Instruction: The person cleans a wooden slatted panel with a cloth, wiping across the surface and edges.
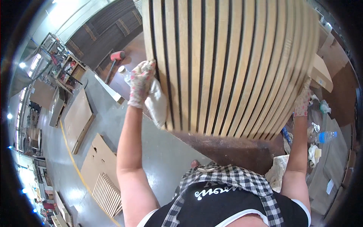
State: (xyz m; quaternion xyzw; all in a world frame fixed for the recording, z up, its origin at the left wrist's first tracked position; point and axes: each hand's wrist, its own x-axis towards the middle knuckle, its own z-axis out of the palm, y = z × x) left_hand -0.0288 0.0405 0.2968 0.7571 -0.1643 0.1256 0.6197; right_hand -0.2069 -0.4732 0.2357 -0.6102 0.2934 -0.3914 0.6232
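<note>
A large slatted wood panel (211, 75), with light slats and dark gaps between them, is held up in front of me and tilted over the brown work table (200, 145). My left hand (140, 83), in a pink-dotted glove, is closed around the panel's left edge. White cloth (155, 104) hangs beside that hand; whether the hand grips it too I cannot tell. At the right edge, my right hand (302, 101) in a matching glove grips the panel, its fingertips partly hidden.
A red-headed mallet (117, 56) and a white-capped bottle (124, 72) lie beyond my left hand. A plastic water bottle (326, 137) and rags (278, 170) are on the right. Cardboard (97, 159) and another slatted panel (107, 193) lie on the floor at left.
</note>
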